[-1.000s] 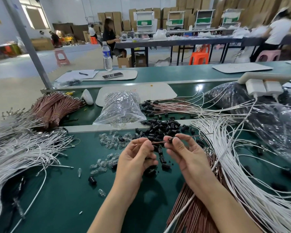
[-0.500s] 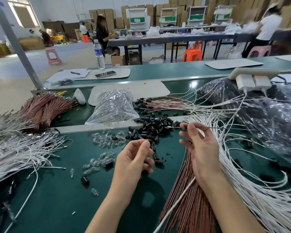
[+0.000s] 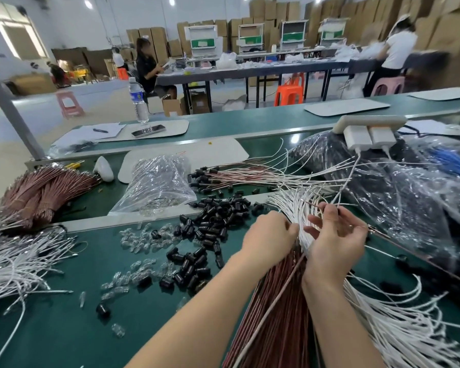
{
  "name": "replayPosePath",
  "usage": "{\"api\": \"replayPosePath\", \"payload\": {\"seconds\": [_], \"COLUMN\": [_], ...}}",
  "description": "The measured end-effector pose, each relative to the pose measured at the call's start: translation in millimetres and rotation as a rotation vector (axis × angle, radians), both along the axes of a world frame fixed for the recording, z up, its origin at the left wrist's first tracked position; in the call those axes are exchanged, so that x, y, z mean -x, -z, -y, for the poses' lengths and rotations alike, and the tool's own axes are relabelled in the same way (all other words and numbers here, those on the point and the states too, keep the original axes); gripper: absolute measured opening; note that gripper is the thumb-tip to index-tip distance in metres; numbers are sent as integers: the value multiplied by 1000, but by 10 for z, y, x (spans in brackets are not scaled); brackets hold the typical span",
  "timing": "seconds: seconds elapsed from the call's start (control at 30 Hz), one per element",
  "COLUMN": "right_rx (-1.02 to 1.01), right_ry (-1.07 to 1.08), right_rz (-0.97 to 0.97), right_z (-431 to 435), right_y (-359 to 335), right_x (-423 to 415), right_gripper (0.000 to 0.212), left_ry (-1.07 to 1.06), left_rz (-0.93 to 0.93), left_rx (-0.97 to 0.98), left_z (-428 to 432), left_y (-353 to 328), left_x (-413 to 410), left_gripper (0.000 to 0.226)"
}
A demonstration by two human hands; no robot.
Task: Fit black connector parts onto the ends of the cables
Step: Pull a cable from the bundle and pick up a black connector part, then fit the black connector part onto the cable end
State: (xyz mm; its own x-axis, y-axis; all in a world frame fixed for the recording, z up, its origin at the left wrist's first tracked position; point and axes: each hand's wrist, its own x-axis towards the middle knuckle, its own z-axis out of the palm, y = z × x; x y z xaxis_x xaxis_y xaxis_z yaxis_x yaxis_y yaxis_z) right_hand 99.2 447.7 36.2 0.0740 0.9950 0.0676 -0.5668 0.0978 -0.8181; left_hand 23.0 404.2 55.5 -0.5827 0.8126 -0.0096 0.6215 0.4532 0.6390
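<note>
now right fingers (image 3: 341,217) pinch a thin reddish-brown cable (image 3: 414,253); left fingers (image 3: 287,227) curl, contents hidden.

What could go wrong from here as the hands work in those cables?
The right hand pinches a brown cable amid the fanned white cables; pulling may snag neighbours. The black connector parts lie loose, mixed with clear parts, so a wrong pick or a sweep by the left hand seems possible.
</note>
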Motion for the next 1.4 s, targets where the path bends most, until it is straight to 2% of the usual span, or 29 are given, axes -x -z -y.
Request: {"api": "replayPosePath", "payload": {"seconds": [0.1, 0.17, 0.37, 0.5, 0.6, 0.67, 0.73, 0.83, 0.97, 1.13, 1.2, 1.3, 1.4], "right_rx": [44, 53, 80, 93, 134, 151, 125, 63, 112, 203, 173, 93, 2], "right_ry": [-19, -19, -52, -198, -576, -821, -962, -1026, -1001, -968, -948, -943, -979], "right_rz": [-36, -47, -60, -139, -251, -249, -167, -30, -22, -91, -66, -41, 33], "right_z": [-36, -50, -44, -1, 58, 137, 247, 411, 479, 483, 519, 585, 647], "right_y": [5, 8, -50, -172, -228, -233, -206, -162, -125, -86, -61, -32, -5], "right_x": [-11, -18, -47, -119, -164, -138, -66, 39, 97, 109, 120, 150, 163], "right_gripper": [12, 12, 10, 8, 15, 21, 26, 23, 23, 20, 24, 26, 28], "left_ry": [-8, -25, -79, -174, -349, -472, -545, -574, -676, -749, -665, -422, -268], "left_rz": [-13, 21, 283, 221, 254, 288, 394, 628, 785, 740, 727, 705, 620], "left_rx": [147, 177, 24, -255, -626, -847, -1009, -1118, -1091, -1039, -1003, -853, -760], "left_z": [-249, -335, -241, -5, 372, 703, 1032, 1428, 1717, 1888, 1892, 1755, 1589], "left_y": [35, 55, -5, -304, -635, -773, -773, -533, -92, 166, 181, 186, 239], "left_x": [-9, 18, 86, 161, 330, 452, 536, 575, 580, 632, 587, 375, 165], "left_gripper": [47, 47, 30, 29, 28, 25, 23, 23, 26, 24, 27, 33, 17]}}
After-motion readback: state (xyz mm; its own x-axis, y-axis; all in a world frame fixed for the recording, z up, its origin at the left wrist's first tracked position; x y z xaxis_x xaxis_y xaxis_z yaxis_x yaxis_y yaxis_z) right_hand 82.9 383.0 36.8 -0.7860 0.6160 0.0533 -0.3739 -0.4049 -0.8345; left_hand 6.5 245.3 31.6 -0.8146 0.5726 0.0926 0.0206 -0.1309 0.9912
